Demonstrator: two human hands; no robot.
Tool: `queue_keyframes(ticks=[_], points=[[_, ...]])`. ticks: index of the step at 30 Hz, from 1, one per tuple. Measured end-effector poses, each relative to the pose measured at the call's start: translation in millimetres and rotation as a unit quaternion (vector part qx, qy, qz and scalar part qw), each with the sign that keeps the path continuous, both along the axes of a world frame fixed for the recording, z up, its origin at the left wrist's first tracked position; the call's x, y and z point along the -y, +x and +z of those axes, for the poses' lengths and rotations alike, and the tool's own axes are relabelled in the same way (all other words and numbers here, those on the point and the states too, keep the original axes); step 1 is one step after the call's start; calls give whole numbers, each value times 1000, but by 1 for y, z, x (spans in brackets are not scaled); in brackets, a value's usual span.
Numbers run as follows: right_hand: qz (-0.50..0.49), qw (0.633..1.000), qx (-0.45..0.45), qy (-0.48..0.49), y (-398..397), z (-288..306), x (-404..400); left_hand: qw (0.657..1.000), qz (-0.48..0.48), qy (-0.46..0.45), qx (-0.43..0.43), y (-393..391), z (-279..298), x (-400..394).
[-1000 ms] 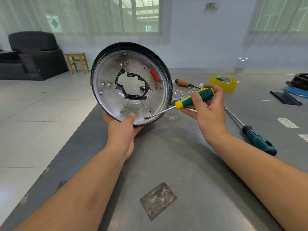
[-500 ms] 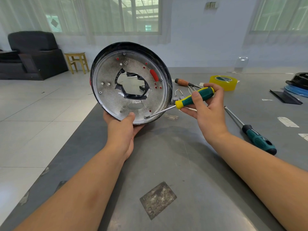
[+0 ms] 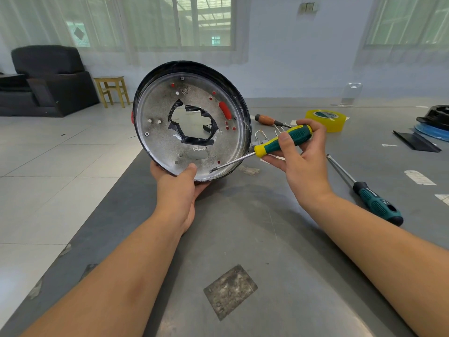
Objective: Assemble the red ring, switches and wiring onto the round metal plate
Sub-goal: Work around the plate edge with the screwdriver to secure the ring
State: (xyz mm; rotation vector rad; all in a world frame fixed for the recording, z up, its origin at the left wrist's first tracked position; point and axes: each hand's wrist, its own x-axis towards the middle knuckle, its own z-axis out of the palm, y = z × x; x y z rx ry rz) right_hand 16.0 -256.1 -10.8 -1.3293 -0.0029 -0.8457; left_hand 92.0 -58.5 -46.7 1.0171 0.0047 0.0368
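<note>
Little has been changed since the earlier frames: the round metal plate [image 3: 192, 122] is kept tilted upright at centre frame, and the screwdriver [image 3: 283, 141] is kept against the same spot at the plate's lower right. The plate's bottom edge is gripped by the left hand [image 3: 178, 188], thumb laid on the inner face. The green-and-yellow handle is pinched between thumb and fingers of the right hand [image 3: 300, 154], with the tip seated on a screw [image 3: 211, 170] near the rim. Red parts [image 3: 225, 110] are seen through the plate's holes, so the red ring is judged to sit behind it. A screw-driving step appears to be in hand; steady axial pressure and continued turning would be called for next. A spare screwdriver [image 3: 375, 203] and a tape roll [image 3: 325, 119] are left on the table [image 3: 267, 251] at right.
</note>
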Motion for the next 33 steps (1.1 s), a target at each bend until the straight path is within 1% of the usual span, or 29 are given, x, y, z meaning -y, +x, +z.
queue_keyframes(ticks=[8,14,19,27,30,33], points=[[8,993,47,-111,-2,0,-6,1000,22,9,4,-3,3,1],[2,984,68,-164,-3,2,-12,999,46,8,7,-3,3,0],[-1,975,68,-212,-5,2,-15,997,68,27,15,-2,2,0],[-12,964,78,-253,-2,-2,-13,995,81,45,22,0,0,0],[-19,953,77,-294,-3,-2,-9,994,85,59,28,2,-1,1],[-39,932,77,-351,-6,-1,-7,990,94,94,38,4,-3,2]])
